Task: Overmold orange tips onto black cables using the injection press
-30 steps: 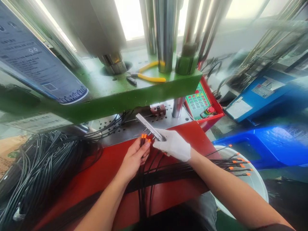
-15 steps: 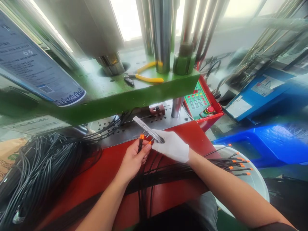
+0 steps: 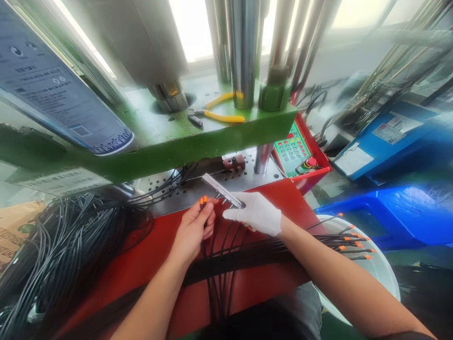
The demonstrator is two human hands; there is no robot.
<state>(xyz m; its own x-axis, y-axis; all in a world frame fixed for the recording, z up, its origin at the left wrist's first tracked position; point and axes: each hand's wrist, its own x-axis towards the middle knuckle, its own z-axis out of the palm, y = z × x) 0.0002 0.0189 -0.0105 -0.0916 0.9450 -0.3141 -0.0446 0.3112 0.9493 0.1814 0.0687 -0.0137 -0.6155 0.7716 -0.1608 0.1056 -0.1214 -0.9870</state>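
Note:
My bare left hand pinches a pair of black cables whose orange ends stick up above the fingers. Just to its right, my right hand, in a white glove, grips a narrow metal bar by its near end. Several short pins jut from the bar's side toward my left hand. A bit of orange shows below the gloved fingers; what it belongs to is mostly hidden. Black cables hang down beneath both hands, across a dark cable bundle on the red table.
A green press plate spans the back, with yellow-handled cutters and a can on it. Coiled black cables heap at left. Orange-tipped cables overhang a white bucket. A red control box stands behind.
My left hand has drawn slightly away from the bar with the orange-tipped cables, so a gap shows between them and the pins. The whole view has shifted a little.

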